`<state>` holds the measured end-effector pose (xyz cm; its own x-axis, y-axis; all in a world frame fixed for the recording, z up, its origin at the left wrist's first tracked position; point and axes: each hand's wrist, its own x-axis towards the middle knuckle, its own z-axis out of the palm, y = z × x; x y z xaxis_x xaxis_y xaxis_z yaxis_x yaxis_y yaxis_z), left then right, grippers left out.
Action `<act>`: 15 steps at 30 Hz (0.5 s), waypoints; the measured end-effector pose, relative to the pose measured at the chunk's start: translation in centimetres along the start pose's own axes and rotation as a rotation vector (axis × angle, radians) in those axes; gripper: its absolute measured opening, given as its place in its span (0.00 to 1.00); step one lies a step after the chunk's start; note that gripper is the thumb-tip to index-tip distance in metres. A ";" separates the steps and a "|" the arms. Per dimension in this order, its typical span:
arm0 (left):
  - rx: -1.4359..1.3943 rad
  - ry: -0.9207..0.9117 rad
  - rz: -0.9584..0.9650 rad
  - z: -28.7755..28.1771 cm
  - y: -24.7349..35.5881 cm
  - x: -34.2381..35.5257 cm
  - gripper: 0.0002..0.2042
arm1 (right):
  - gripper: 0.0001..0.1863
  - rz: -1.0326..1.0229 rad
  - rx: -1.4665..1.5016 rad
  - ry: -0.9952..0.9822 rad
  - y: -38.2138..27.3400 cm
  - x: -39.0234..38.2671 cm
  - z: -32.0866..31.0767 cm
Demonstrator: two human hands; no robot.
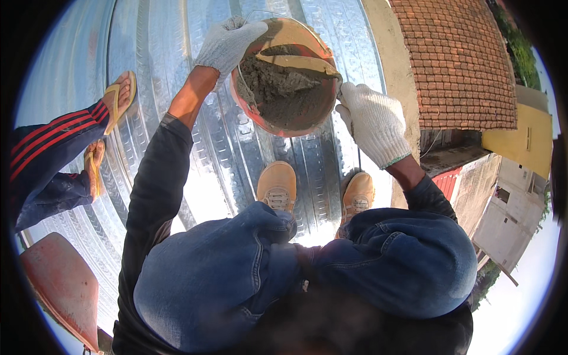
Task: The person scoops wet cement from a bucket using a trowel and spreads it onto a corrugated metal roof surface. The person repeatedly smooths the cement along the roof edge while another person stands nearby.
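Note:
A red-orange bucket (242, 97) holds wet grey mortar (284, 89) and stands over the metal sheet between my arms. A tan curved strip (296, 61) crosses its upper part; whether it belongs to the bucket I cannot tell. The thin wire handle (266, 11) arches at the far side. My left hand (229, 44), in a whitish knit glove, is closed on the upper left rim, its fingertips partly hidden. On the right rim, my right hand (374, 118), gloved likewise, has its fingers closed at the edge with the thumb below.
Ribbed metal sheeting (168, 53) lies under my tan shoes (277, 184). Another person's sandalled feet (121, 100) stand at the left. A worn red curved object (62, 284), perhaps a wheelbarrow tray, sits at lower left. Beyond a concrete edge (393, 65) at the right lies a tiled roof (455, 65), lower down.

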<state>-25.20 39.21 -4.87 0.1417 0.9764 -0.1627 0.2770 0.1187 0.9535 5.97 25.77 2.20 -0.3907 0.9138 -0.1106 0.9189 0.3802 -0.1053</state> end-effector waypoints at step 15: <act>-0.736 0.621 0.003 0.3 -1.1 -7.4 0.15 | 0.24 0.120 0.506 -0.236 -4.4 3.3 -13.1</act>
<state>-26.24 31.79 -4.80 -0.4452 0.8732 -0.1983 -0.4183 -0.0070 0.9083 1.30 29.01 15.29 -0.3401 0.8678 -0.3623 0.8396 0.1067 -0.5326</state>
